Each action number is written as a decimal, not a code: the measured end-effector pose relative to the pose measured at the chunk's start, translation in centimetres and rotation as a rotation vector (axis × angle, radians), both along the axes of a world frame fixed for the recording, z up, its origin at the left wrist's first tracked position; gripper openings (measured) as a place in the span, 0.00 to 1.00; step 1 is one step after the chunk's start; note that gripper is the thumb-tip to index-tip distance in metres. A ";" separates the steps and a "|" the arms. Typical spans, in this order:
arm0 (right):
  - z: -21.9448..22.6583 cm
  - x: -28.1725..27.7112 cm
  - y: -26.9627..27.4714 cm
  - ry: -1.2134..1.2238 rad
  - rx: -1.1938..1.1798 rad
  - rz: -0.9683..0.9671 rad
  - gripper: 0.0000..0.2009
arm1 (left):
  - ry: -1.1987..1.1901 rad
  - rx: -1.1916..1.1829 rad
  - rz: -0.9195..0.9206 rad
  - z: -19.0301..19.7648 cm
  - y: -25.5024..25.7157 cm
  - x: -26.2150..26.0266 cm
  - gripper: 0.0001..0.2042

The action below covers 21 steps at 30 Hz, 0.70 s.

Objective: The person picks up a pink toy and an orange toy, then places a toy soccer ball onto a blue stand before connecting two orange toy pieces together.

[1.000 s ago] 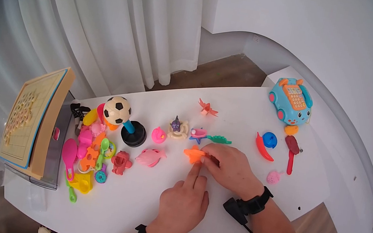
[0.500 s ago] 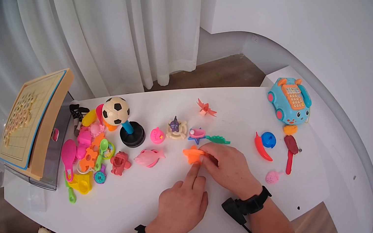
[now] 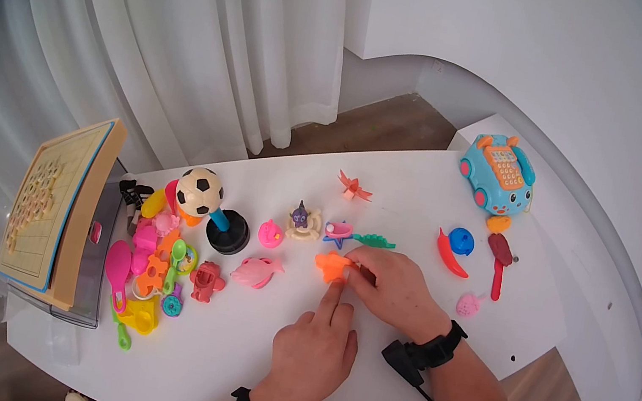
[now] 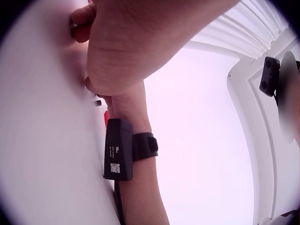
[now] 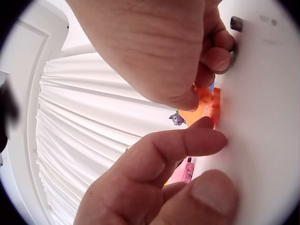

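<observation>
A small orange toy with stubby lobes sits on the white table in front of both hands. My right hand reaches in from the right, palm down, and pinches the toy's right edge between thumb and fingers. From below comes my left hand, its index and middle fingers stretched forward, a fingertip at the toy's near edge. In the right wrist view the orange toy shows beneath the right thumb, and the left fingers lie just below it. The left wrist view hides the toy behind the hand.
Left of the hands lie a pink dolphin-like toy and a red toy. Beyond are a green toy and a purple figure. A soccer ball on a stand, a board-game box and a toy phone stand farther out.
The orange toy's outline shifts slightly under the fingers, as it tips and then lies flatter. Both hands keep nearly the same place.
</observation>
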State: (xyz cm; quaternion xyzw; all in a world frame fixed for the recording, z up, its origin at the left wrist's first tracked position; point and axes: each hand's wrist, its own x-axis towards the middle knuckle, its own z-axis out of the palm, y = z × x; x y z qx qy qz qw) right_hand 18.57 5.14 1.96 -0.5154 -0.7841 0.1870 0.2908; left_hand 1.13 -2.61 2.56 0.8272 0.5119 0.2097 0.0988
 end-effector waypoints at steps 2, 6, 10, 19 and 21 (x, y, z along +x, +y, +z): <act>0.0 0.0 0.0 -0.002 0.005 -0.002 0.09 | -0.001 -0.002 -0.001 0.1 0.0 0.0 0.16; 0.3 -0.1 -0.1 0.010 -0.020 -0.008 0.10 | 0.009 -0.014 0.002 0.3 0.0 0.1 0.17; 0.5 -0.1 -0.2 0.027 -0.053 -0.021 0.10 | 0.014 -0.024 0.001 0.3 0.0 0.0 0.17; 1.2 -0.1 -0.4 0.048 -0.100 -0.024 0.11 | -0.013 -0.032 0.002 0.0 -0.1 -0.1 0.18; 1.3 -0.1 -0.4 0.035 -0.101 -0.018 0.10 | -0.003 -0.039 0.004 0.1 -0.1 -0.1 0.18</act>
